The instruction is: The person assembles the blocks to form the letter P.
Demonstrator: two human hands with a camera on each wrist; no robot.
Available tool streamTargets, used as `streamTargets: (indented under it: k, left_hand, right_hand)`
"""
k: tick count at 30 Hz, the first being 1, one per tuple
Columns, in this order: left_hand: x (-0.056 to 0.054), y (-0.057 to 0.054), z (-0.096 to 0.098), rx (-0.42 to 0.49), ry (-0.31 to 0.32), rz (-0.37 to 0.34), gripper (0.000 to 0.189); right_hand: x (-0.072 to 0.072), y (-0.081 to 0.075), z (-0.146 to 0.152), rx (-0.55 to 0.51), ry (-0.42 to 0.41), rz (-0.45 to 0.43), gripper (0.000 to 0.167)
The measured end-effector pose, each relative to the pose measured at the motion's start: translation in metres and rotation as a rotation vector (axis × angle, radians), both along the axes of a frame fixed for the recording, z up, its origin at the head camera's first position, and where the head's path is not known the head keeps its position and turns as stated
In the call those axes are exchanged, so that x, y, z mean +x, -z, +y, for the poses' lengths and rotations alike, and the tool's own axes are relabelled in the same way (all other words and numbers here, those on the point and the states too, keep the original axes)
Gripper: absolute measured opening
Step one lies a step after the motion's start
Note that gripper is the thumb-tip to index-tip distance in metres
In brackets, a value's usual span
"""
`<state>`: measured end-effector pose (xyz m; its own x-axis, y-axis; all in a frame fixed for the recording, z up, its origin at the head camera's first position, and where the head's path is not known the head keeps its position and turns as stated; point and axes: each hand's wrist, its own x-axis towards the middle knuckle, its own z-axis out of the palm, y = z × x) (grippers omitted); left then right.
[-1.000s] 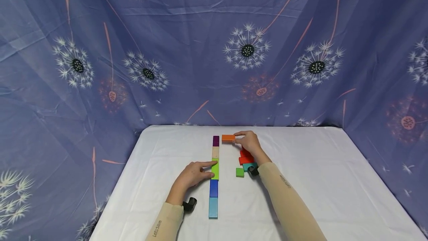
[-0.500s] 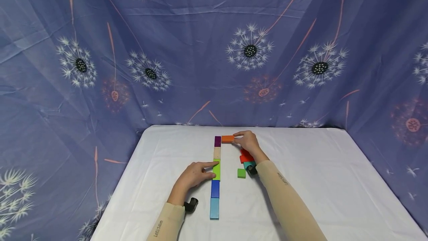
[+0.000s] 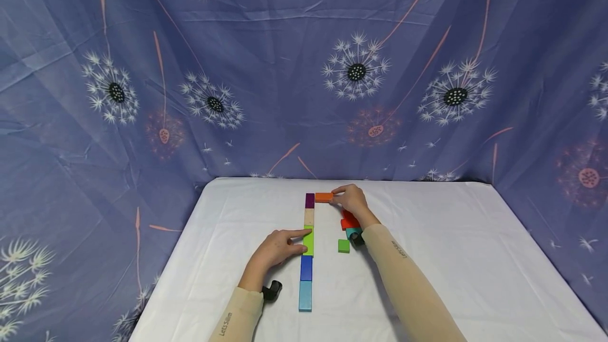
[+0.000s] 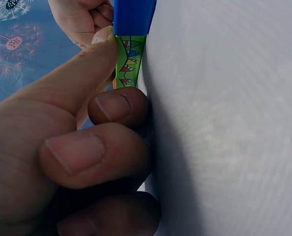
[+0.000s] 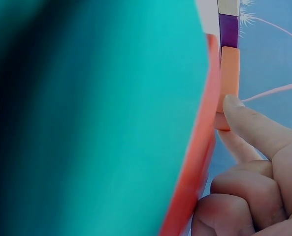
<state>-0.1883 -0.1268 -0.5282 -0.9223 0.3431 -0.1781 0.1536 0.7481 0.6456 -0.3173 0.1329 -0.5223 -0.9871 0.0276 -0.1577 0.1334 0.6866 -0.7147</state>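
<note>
A row of coloured blocks runs away from me in the head view: light blue (image 3: 305, 296), dark blue (image 3: 306, 268), light green (image 3: 309, 240), plain wood (image 3: 309, 217) and purple (image 3: 310, 200). My left hand (image 3: 277, 247) rests its index fingertip and thumb on the light green block; its other fingers are curled in the left wrist view. An orange block (image 3: 323, 197) lies crosswise at the far end, its left end right at the purple block. My right hand (image 3: 350, 199) pinches its right end between thumb and index finger, as the right wrist view shows.
Under my right wrist lie red blocks (image 3: 349, 220) and a teal block (image 3: 351, 233), partly hidden by the arm. A small green block (image 3: 343, 246) sits just nearer. The white-covered table (image 3: 475, 257) ends at a blue patterned curtain (image 3: 285, 94).
My right hand has slid the orange block a little left, closing the gap to the purple block. My left hand stays on the light green block. The head view has shifted slightly.
</note>
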Motion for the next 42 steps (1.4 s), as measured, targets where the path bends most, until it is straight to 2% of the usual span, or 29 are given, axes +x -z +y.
streamTargets:
  k: [6, 18, 26, 33, 42]
  left_hand:
    - [0.000, 0.000, 0.000, -0.003, 0.004, 0.005, 0.051]
    - [-0.001, 0.000, 0.000, 0.000, 0.000, 0.009, 0.051]
    - [0.000, -0.001, 0.000, -0.007, 0.002, 0.018, 0.051]
    - [0.000, 0.001, 0.000, 0.011, 0.003, 0.028, 0.053]
    - [0.001, 0.001, -0.001, 0.023, 0.005, 0.017, 0.054]
  right_hand:
    - [0.001, -0.001, -0.002, 0.050, 0.001, -0.003, 0.034]
    - [-0.002, 0.000, -0.004, 0.080, 0.005, 0.002, 0.037]
    - [0.001, -0.007, 0.005, -0.015, 0.046, -0.029, 0.044]
    - [0.003, -0.016, 0.031, -0.073, 0.040, 0.009, 0.048]
    - [0.014, -0.024, 0.065, -0.125, 0.062, -0.006, 0.051]
